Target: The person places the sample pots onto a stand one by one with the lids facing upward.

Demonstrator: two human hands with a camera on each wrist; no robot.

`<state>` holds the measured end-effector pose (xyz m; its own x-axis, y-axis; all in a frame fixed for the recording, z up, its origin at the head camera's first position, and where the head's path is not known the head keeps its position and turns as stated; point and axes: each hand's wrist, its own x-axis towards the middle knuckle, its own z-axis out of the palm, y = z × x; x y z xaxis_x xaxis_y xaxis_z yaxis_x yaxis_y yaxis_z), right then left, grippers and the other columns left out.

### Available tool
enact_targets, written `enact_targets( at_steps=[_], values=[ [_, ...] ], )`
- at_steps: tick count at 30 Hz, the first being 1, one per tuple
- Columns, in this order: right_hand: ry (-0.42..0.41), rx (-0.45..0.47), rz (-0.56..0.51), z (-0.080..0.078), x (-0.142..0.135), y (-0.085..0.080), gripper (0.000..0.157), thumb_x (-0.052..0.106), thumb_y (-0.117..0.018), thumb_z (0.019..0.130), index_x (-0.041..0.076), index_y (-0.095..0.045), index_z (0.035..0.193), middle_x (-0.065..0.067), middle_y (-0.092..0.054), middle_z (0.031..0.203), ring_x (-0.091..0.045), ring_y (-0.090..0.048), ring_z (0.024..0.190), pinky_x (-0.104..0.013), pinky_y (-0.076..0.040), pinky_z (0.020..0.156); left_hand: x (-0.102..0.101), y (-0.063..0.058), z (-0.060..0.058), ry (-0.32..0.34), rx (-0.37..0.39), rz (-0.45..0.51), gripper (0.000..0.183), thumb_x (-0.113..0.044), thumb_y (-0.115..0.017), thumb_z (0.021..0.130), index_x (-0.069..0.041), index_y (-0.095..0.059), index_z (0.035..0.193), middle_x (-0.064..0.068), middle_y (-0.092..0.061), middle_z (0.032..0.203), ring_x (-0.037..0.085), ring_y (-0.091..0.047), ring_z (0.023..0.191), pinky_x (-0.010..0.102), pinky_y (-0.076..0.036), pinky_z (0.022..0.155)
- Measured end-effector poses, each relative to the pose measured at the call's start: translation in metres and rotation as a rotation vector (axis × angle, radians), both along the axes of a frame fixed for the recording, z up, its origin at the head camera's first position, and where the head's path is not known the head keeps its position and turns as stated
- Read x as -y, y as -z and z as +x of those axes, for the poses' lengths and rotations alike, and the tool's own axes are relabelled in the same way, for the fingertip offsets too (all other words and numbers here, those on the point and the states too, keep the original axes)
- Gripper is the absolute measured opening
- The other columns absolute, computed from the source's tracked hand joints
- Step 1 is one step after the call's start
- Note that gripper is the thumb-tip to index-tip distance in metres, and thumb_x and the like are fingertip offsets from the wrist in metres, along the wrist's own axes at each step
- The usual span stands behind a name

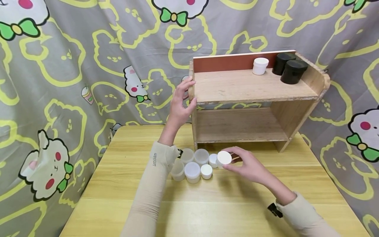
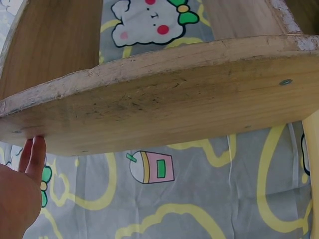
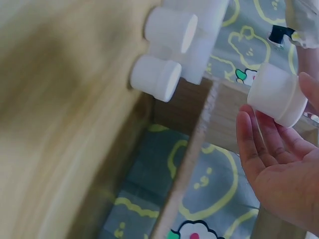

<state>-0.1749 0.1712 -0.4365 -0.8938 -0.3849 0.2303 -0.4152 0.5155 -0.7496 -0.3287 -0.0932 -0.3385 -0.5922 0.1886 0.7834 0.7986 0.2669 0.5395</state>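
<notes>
My right hand [image 1: 248, 166] holds a small white lidded jar [image 1: 224, 158] between thumb and fingers, raised above the table at the right end of a cluster of jars. In the right wrist view, the thumb and fingers of that hand [image 3: 284, 174] hold the white jar [image 3: 274, 94]. My left hand [image 1: 180, 107] touches the left side panel of a small wooden shelf [image 1: 231, 87]. The left wrist view shows straight fingertips [image 2: 36, 154] against the outer face of the side panel [image 2: 164, 109].
Beside the held jar stand two small white jars [image 1: 206, 171] and several larger translucent jars [image 1: 192, 171]. On the upper shelf board are a white jar [image 1: 260, 66] and two black jars [image 1: 293, 71]. A patterned curtain [image 1: 112, 59] hangs behind the wooden table [image 1: 207, 210].
</notes>
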Motion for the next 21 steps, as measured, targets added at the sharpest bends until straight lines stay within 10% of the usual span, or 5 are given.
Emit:
enact_targets(
  at_steps=[15,21],
  values=[
    [0.021,-0.123,0.029,-0.010,-0.006,-0.043,0.046,0.021,-0.086,0.086,0.016,-0.069,0.128,0.004,-0.072,0.114,-0.009,-0.067,0.093,-0.029,-0.058,0.084,-0.003,0.000,0.000,0.001,0.002,0.004,0.051,-0.012,-0.064,0.095,-0.015,-0.055,0.144,0.002,-0.043,0.161,0.025,-0.053,0.135,0.053,-0.052,0.104],
    [0.029,-0.138,0.028,-0.015,-0.007,-0.067,0.045,0.021,-0.085,0.087,0.014,-0.069,0.129,0.001,-0.072,0.113,-0.014,-0.069,0.095,-0.034,-0.060,0.086,-0.008,-0.014,0.022,0.004,0.024,0.027,0.050,0.002,-0.063,0.092,-0.002,-0.054,0.142,0.016,-0.043,0.159,0.037,-0.052,0.133,0.060,-0.050,0.105]
  ],
)
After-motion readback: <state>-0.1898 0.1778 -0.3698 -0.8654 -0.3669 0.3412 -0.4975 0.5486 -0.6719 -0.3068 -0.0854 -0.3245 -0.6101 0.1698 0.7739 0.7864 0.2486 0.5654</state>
